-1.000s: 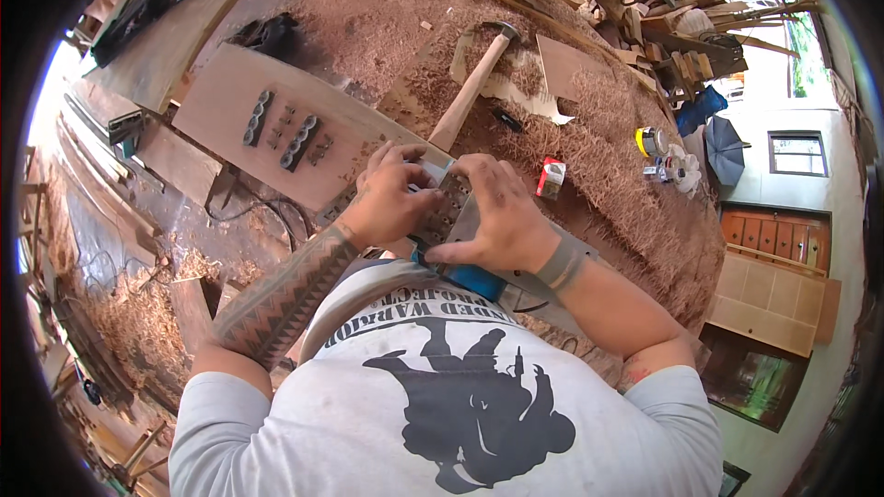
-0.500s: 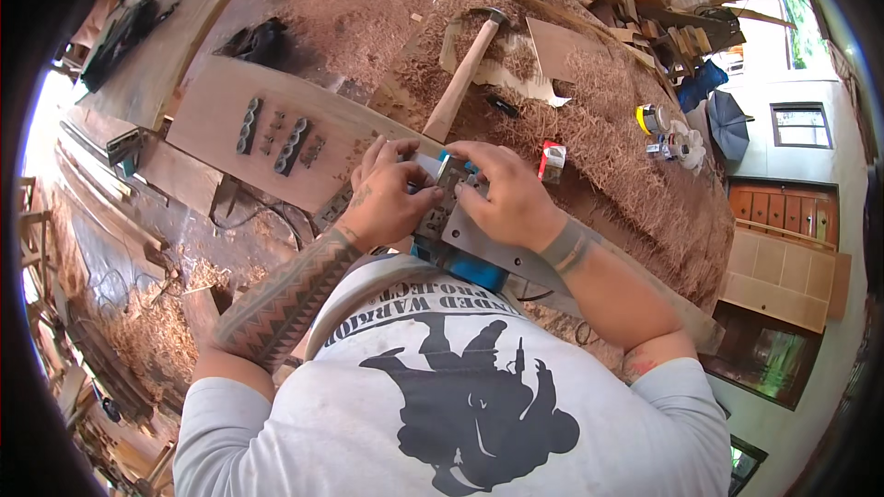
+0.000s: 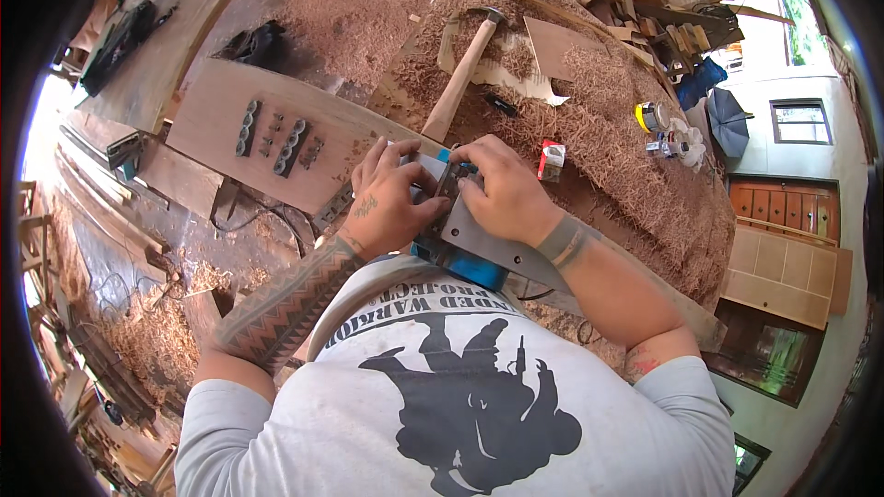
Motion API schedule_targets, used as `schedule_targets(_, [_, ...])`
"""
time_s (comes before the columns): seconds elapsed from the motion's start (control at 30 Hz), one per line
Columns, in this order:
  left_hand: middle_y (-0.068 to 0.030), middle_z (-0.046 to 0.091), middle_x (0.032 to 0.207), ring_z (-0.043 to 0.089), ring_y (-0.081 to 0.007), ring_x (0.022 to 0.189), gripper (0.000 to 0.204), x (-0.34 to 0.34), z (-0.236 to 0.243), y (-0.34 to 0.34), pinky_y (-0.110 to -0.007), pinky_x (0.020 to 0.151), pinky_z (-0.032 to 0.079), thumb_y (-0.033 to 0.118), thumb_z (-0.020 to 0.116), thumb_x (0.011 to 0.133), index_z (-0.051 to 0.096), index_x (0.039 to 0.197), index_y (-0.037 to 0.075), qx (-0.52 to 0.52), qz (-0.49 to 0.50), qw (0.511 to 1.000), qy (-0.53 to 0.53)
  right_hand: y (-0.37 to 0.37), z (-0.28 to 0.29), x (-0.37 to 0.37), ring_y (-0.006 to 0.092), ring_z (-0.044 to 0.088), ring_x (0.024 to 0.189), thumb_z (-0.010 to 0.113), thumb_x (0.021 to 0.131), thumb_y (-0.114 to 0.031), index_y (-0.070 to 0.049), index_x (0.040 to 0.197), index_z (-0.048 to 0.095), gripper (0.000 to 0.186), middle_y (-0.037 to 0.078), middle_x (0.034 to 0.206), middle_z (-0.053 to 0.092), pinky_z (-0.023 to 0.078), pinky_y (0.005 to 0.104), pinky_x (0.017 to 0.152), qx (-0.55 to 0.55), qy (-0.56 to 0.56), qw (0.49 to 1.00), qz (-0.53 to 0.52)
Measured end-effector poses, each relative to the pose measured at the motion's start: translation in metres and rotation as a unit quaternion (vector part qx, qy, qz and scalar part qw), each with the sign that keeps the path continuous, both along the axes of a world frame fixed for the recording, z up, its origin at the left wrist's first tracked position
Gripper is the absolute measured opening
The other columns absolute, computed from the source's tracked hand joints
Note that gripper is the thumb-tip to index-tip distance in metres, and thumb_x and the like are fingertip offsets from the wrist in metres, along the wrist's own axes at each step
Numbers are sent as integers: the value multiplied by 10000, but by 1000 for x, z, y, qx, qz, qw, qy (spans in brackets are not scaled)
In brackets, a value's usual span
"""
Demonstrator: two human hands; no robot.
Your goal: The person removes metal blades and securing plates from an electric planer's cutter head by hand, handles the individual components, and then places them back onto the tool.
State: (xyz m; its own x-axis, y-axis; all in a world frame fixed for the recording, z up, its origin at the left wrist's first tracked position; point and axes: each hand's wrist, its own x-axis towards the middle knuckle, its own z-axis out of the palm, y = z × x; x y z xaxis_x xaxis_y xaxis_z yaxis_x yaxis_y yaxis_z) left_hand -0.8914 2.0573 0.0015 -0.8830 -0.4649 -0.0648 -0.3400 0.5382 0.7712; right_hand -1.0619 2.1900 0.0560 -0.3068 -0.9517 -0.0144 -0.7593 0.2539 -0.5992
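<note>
An upturned electric planer point(image 3: 477, 269) with a blue body lies in front of my waist, its grey metal sole point(image 3: 502, 235) facing up. My left hand point(image 3: 391, 198) is curled over the sole's far-left part, with the thumb at the cutter slot. Across the slot, my right hand point(image 3: 502, 189) bends its fingers and pinches down at the slot's edge. Whatever small part lies under those fingertips is mostly hidden. Left of the planer, two dark metal strips with round scallops point(image 3: 289, 147) and several small bolts point(image 3: 267, 135) lie on a wooden board point(image 3: 207, 120).
Beyond my hands a wooden-handled hammer point(image 3: 465, 74) lies pointing away. A red and white box point(image 3: 552, 160) stands right of it among wood shavings point(image 3: 635, 184). A cable point(image 3: 262, 212) loops at the left. Yellow-labelled cans point(image 3: 650, 117) sit farther right.
My right hand's fingers have curled in closer over the cutter slot. The left hand has shifted slightly, its thumb still by the slot. The planer stays in place.
</note>
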Motion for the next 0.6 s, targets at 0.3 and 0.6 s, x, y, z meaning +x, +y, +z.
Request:
schedule_targets(0.3, [-187,510,1496,310,-487,1478,246,4,-4,-8,-572,1213,234,286,815,792,762,962,117,24,-4,998,58,1,-1,0,365,612,1075,667,844,-99,-27,1133,651,299,175,1100,594,497,434,962,9,32,999,-7])
schedule_targets(0.6, [-205,515,1451,434,-424,1394,254,8,1,-20,-487,1184,334,177,791,751,755,993,108,75,-55,991,92,4,-2,3,358,603,1105,685,857,-129,-46,1120,648,278,158,1146,572,498,443,968,33,68,997,-11])
